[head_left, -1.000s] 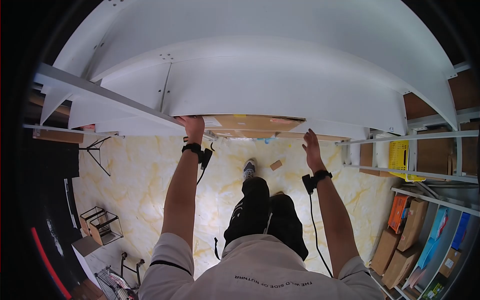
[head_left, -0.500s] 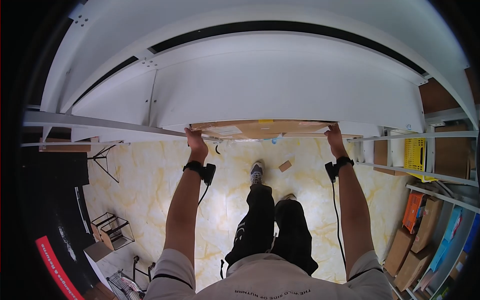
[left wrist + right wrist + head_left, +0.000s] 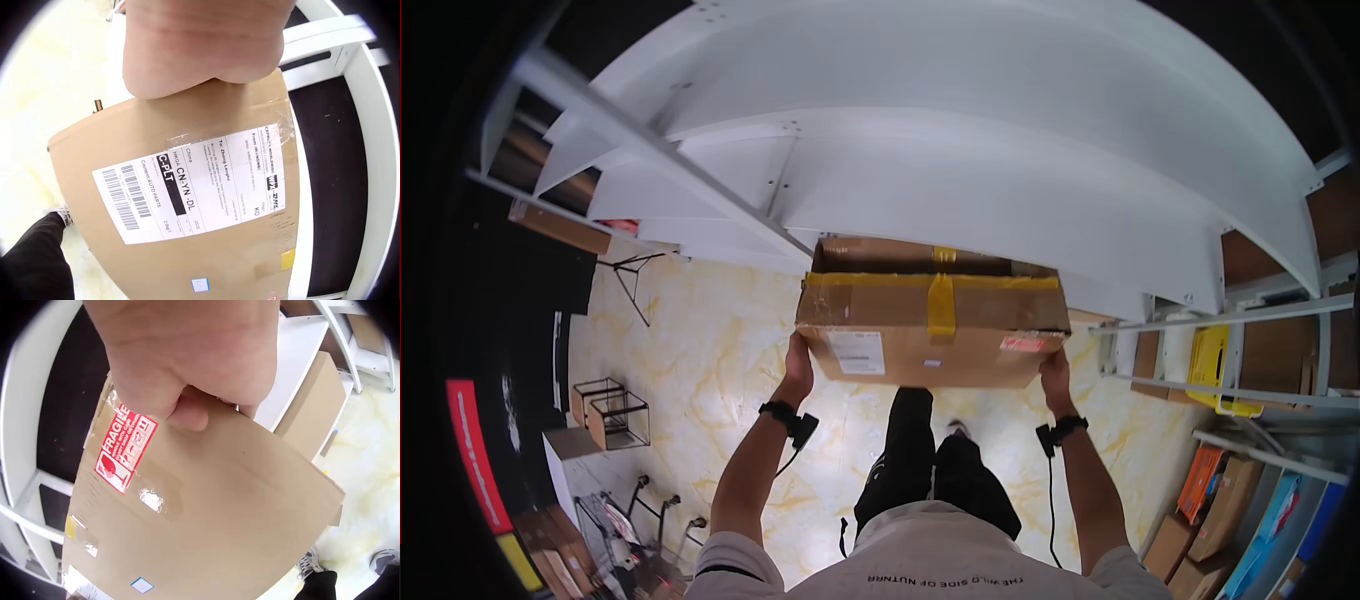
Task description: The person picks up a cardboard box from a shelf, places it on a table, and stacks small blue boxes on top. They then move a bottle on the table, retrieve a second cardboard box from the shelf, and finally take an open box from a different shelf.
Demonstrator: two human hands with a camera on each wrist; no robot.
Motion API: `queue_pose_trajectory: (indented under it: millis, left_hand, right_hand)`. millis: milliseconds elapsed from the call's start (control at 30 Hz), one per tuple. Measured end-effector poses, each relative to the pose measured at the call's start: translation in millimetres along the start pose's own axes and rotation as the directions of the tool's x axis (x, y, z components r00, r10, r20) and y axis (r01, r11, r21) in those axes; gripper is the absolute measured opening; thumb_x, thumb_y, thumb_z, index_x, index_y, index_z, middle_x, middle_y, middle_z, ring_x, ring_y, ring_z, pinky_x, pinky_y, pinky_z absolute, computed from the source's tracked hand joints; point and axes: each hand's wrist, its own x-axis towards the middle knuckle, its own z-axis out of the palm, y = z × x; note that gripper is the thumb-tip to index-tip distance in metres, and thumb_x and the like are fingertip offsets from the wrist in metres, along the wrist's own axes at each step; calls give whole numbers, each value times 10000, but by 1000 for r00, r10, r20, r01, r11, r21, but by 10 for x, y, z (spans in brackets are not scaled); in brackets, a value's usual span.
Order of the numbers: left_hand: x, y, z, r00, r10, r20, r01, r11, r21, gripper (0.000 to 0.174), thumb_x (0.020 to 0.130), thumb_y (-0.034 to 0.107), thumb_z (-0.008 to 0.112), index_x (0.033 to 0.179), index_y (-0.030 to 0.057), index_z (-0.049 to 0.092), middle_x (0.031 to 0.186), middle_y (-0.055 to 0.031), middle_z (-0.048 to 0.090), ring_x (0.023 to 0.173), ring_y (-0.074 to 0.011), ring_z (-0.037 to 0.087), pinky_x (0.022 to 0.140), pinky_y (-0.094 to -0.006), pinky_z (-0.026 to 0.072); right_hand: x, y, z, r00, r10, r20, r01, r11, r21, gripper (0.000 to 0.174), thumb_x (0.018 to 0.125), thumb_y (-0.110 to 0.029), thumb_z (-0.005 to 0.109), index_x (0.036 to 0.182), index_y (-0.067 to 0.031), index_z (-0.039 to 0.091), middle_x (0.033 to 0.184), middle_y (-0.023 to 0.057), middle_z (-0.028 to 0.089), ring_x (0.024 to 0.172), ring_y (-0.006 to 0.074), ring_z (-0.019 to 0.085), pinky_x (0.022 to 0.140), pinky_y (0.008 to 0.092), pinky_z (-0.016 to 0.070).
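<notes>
Though apart, left hand [image 3: 798, 370] and right hand [image 3: 1055, 382] at ends of box [image 3: 970, 350]

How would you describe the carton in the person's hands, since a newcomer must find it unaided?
Start at the white shelving unit. At its lower edge, the left hand and right hand hold a wide brown carton. Unlike the brown boxes shelved at far right, it shows yellow tape, a white shipping label and a red FRAGILE sticker.
</notes>
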Motion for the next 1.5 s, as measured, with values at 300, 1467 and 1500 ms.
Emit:
queue_pose_trajectory:
  millis: [300,1467,1500]
  left_hand:
    - [-3169,1278,-654,980,-73,-184,74,997,-7,634,1096,501,249,1550,66,332,1574,-59,393,1432,-193,366,1205,-354,253]
    - [-11440,461,-769,-382,235,-894,85,972,219,841,870,134,713,1586,88,273,1539,-162,426,1422,-280,402,1169,-393,318]
    - [-11499,442,-819,-401,228,-887,69,973,219,846,865,140,718,1583,88,274,1560,-162,390,1436,-296,375,1177,-402,305]
  right_hand:
    - [-1174,-985,302,854,-19,519,-20,997,69,516,850,-4,519,1363,-56,503,1264,38,601,1179,148,552,968,301,446]
    - [-7915,-541,5181,-387,272,881,115,962,-247,569,1040,-502,484,1430,-87,466,1446,71,535,1335,216,486,1120,402,349]
    - [-8119,-496,5296,-435,290,853,129,957,-260,588,1038,-514,479,1437,-83,461,1453,75,530,1342,218,481,1123,405,347]
